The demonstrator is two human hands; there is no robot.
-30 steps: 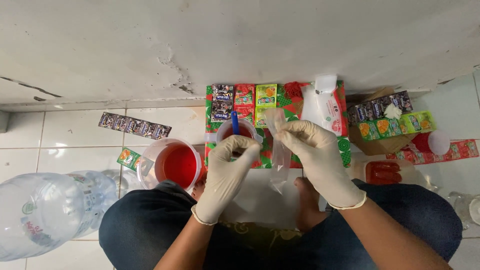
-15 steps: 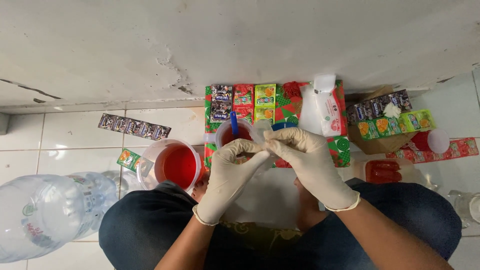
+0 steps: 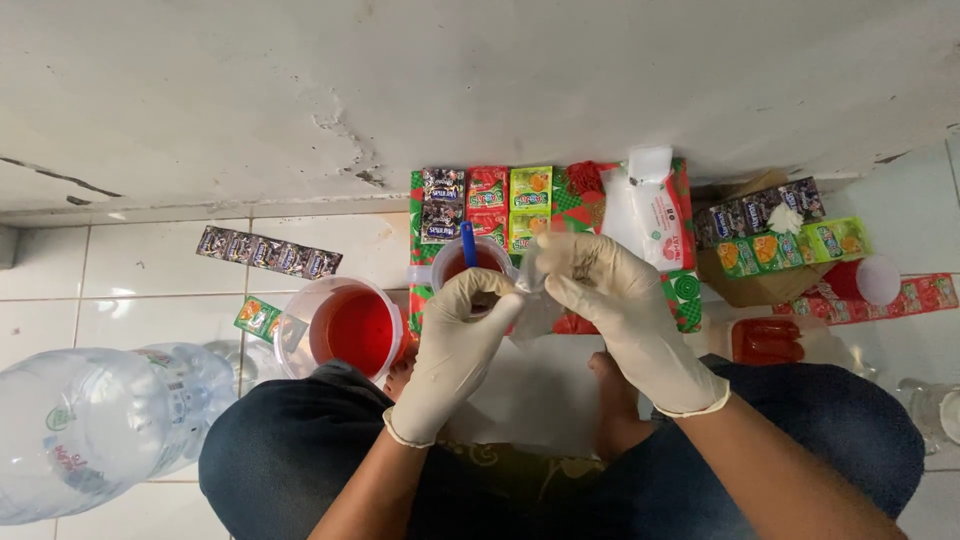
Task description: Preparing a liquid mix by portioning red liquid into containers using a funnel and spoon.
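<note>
Both gloved hands, left hand and right hand, pinch a small clear plastic bag just above a cup of red drink; opening it seems the step, needing a steady pull.

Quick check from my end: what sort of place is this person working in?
Probably a home floor used as a makeshift drink-packing spot, not a workshop. The person sits on a white tiled floor against a scuffed wall, with drink powder sachets, a jug of red liquid and a large water bottle around.
</note>
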